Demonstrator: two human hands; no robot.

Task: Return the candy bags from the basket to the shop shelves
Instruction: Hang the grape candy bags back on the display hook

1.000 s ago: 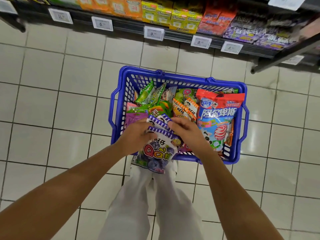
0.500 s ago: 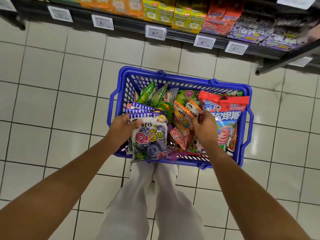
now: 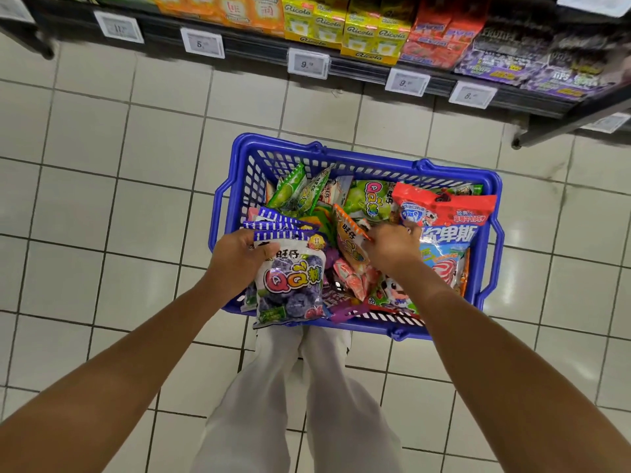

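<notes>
A blue plastic basket (image 3: 358, 167) stands on the tiled floor, full of candy bags. My left hand (image 3: 235, 257) grips a small stack of purple grape QQ candy bags (image 3: 290, 281) over the basket's near left corner. My right hand (image 3: 392, 247) reaches into the middle of the basket, its fingers pinching the top of an orange candy bag (image 3: 348, 240). Green QQ bags (image 3: 370, 199) lie at the back of the basket. A large red and blue bag (image 3: 447, 227) fills its right side.
A low shop shelf (image 3: 358, 68) with price tags runs along the top of the view. It holds orange packs, yellow Ricola boxes (image 3: 345, 29), red bags and purple bags (image 3: 532, 59). My white-trousered legs (image 3: 290, 404) stand just before the basket. White floor tiles surround it.
My left hand drew the purple bags to the basket's left side. My right hand let go of them, moved right and took hold of the orange bag.
</notes>
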